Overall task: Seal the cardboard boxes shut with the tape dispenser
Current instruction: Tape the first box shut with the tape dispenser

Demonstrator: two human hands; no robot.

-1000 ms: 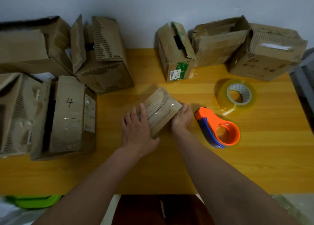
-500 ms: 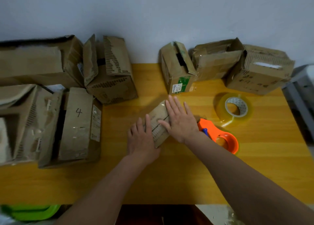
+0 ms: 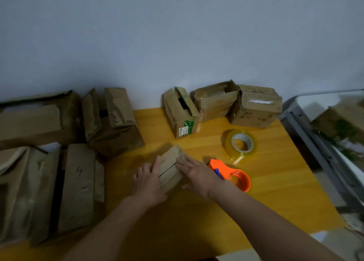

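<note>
Pressing small box (image 3: 171,169) flat-handed mid-table (image 3: 275,191): left hand (image 3: 146,179) against its left side, right hand (image 3: 198,174) on top, fingers straight, nothing gripped. Dispenser (image 3: 230,175) just right of the right hand, untouched; tape roll (image 3: 241,144) behind it.

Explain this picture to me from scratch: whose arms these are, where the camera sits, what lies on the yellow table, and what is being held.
There is no machine here. A camera worn on a person's head looks down at their own bare arms. The left hand and right hand lie with straight fingers on a small brown cardboard box, pressing its flaps flat rather than gripping it. Beside the right hand lies an orange tape dispenser, untouched, and beyond it a roll of clear tape. More worn cardboard boxes stand on the yellow wooden table at the back and left.
</note>
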